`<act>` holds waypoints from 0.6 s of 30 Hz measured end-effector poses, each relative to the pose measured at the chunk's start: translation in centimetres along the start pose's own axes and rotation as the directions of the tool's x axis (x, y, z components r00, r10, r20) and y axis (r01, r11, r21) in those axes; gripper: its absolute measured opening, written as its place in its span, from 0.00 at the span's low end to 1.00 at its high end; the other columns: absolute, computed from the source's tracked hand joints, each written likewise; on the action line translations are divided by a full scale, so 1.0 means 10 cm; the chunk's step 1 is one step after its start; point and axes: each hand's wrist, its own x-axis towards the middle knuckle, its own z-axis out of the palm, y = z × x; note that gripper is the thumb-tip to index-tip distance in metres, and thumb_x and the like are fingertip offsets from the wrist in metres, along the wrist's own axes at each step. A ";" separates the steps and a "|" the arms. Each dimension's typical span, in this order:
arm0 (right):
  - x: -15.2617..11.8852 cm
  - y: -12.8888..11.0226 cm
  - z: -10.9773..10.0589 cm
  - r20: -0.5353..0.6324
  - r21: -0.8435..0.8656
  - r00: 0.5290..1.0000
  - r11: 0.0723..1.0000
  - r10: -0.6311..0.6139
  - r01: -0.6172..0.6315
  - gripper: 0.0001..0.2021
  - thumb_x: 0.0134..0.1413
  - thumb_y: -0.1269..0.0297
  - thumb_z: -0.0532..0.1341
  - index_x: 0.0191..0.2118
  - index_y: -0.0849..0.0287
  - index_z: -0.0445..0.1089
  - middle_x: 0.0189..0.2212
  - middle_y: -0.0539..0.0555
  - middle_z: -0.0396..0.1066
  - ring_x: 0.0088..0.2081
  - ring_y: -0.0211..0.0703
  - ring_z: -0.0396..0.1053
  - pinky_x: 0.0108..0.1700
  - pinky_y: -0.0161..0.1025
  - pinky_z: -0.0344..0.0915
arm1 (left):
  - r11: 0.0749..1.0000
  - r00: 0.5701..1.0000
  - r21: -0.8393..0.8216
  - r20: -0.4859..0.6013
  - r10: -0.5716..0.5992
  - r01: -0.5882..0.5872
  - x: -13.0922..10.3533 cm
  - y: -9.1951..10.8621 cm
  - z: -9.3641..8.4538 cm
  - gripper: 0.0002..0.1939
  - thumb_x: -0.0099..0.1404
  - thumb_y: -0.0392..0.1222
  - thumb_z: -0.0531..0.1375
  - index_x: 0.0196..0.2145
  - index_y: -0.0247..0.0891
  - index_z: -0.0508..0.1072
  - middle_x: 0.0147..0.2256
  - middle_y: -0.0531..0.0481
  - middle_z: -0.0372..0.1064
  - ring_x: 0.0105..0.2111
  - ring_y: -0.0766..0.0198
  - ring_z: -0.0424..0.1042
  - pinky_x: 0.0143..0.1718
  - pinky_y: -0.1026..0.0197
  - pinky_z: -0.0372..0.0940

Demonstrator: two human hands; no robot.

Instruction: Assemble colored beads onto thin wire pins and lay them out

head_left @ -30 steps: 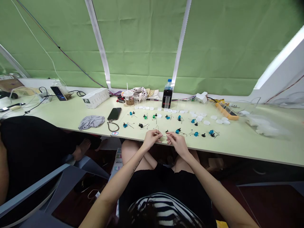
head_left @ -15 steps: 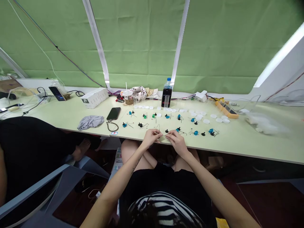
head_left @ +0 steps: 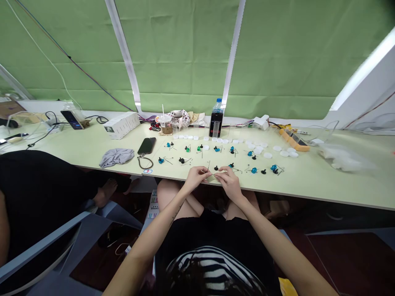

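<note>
Thin wire, one, at the table's near edge, between our hands.
Left hand: fingertips pinched closed on the wire; right hand: fingertips nearly together, hold we cannot tell. A loose pinch could drop the wire; a knuckle's knock could roll the black piece just beyond. Far side: white box, contents hidden; cup, brown drink inside; bottle, partly behind a phone, contents unclear to us.
</note>
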 end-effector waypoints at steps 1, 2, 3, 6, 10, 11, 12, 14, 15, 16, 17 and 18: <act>0.00 0.00 0.00 -0.005 0.004 1.000 1.000 0.004 -0.004 0.12 0.61 0.62 0.53 0.37 0.55 0.73 0.38 0.56 0.64 0.31 0.40 0.68 0.34 0.40 0.68 | 1.000 1.000 0.001 -0.005 0.000 0.000 0.00 0.00 0.00 0.15 0.51 0.48 0.65 0.29 0.31 0.73 0.24 0.51 0.65 0.23 0.70 0.64 0.24 0.66 0.69; 0.00 0.00 0.01 -0.006 0.009 1.000 1.000 0.007 -0.007 0.12 0.61 0.62 0.53 0.37 0.55 0.73 0.37 0.56 0.64 0.31 0.41 0.68 0.34 0.40 0.68 | 1.000 1.000 0.002 -0.009 -0.002 0.002 0.00 -0.01 0.00 0.16 0.51 0.48 0.65 0.29 0.31 0.73 0.24 0.51 0.65 0.23 0.70 0.64 0.25 0.66 0.69; -0.01 0.00 0.01 -0.003 0.014 1.000 1.000 0.007 -0.007 0.12 0.61 0.62 0.53 0.37 0.55 0.73 0.35 0.55 0.64 0.32 0.41 0.68 0.34 0.40 0.68 | 1.000 1.000 0.004 -0.011 -0.005 0.005 0.01 -0.01 0.00 0.16 0.51 0.48 0.65 0.29 0.31 0.73 0.24 0.51 0.65 0.23 0.70 0.65 0.25 0.66 0.69; -0.01 0.00 0.01 0.002 0.031 1.000 1.000 0.002 -0.002 0.11 0.60 0.63 0.53 0.38 0.55 0.73 0.33 0.55 0.65 0.33 0.42 0.67 0.35 0.40 0.68 | 1.000 1.000 0.006 -0.014 -0.021 0.021 0.01 -0.02 -0.01 0.16 0.51 0.48 0.65 0.29 0.31 0.73 0.24 0.51 0.66 0.23 0.71 0.65 0.25 0.65 0.69; -0.01 -0.02 0.00 0.020 0.038 1.000 0.999 0.016 -0.017 0.12 0.61 0.63 0.53 0.39 0.55 0.73 0.33 0.55 0.65 0.32 0.42 0.67 0.35 0.40 0.68 | 1.000 1.000 -0.001 -0.013 -0.008 0.008 0.01 -0.03 -0.01 0.15 0.51 0.48 0.64 0.29 0.31 0.73 0.24 0.51 0.66 0.24 0.70 0.66 0.25 0.66 0.69; -0.01 -0.02 0.00 0.023 0.036 1.000 0.999 0.021 -0.021 0.12 0.61 0.63 0.53 0.39 0.55 0.73 0.33 0.55 0.66 0.32 0.42 0.67 0.35 0.40 0.68 | 1.000 1.000 -0.004 -0.013 -0.005 0.005 0.01 -0.03 -0.01 0.15 0.51 0.48 0.64 0.29 0.31 0.73 0.24 0.51 0.66 0.24 0.70 0.66 0.25 0.66 0.69; -0.01 -0.02 -0.01 0.023 0.036 0.999 0.999 0.025 -0.026 0.12 0.61 0.63 0.53 0.39 0.55 0.74 0.33 0.55 0.66 0.32 0.42 0.67 0.35 0.40 0.68 | 1.000 1.000 -0.007 -0.012 -0.008 0.007 0.01 -0.03 -0.01 0.15 0.51 0.48 0.65 0.29 0.31 0.73 0.24 0.51 0.65 0.24 0.70 0.65 0.25 0.66 0.69; -0.01 -0.02 -0.01 0.023 0.042 0.999 0.999 0.032 -0.033 0.12 0.61 0.63 0.53 0.38 0.55 0.74 0.32 0.54 0.66 0.32 0.41 0.68 0.34 0.39 0.68 | 1.000 1.000 -0.009 -0.009 -0.021 0.021 0.01 -0.02 -0.01 0.16 0.51 0.48 0.65 0.29 0.31 0.73 0.24 0.51 0.65 0.23 0.70 0.65 0.25 0.66 0.69; 0.00 -0.02 -0.01 0.029 0.050 0.999 0.998 0.034 -0.035 0.12 0.61 0.63 0.52 0.38 0.55 0.74 0.32 0.54 0.66 0.31 0.41 0.68 0.34 0.39 0.68 | 1.000 1.000 -0.009 -0.009 -0.027 0.027 0.00 -0.01 -0.01 0.16 0.51 0.48 0.65 0.29 0.31 0.73 0.24 0.51 0.65 0.23 0.70 0.65 0.25 0.66 0.69; 0.00 -0.02 -0.01 0.034 0.061 0.999 0.997 0.034 -0.036 0.12 0.61 0.63 0.52 0.38 0.55 0.73 0.32 0.54 0.66 0.31 0.40 0.68 0.34 0.39 0.68 | 0.999 0.999 -0.009 -0.008 -0.032 0.032 0.00 -0.01 -0.01 0.16 0.51 0.49 0.65 0.29 0.31 0.73 0.23 0.51 0.65 0.23 0.70 0.65 0.25 0.65 0.69; 0.00 -0.02 -0.01 0.038 0.073 0.999 0.997 0.035 -0.038 0.12 0.62 0.63 0.52 0.38 0.55 0.73 0.31 0.54 0.66 0.30 0.40 0.68 0.33 0.38 0.68 | 0.999 0.999 -0.008 -0.007 -0.035 0.035 0.00 0.00 -0.01 0.16 0.51 0.49 0.65 0.29 0.31 0.73 0.23 0.51 0.65 0.23 0.71 0.65 0.25 0.65 0.69; 0.00 -0.02 -0.01 0.041 0.085 0.998 0.996 0.037 -0.040 0.13 0.62 0.63 0.51 0.38 0.55 0.74 0.31 0.53 0.65 0.30 0.40 0.68 0.33 0.38 0.68 | 0.999 0.999 -0.007 -0.007 -0.036 0.036 0.00 0.00 -0.01 0.16 0.51 0.49 0.65 0.29 0.31 0.73 0.23 0.51 0.66 0.22 0.71 0.65 0.25 0.65 0.69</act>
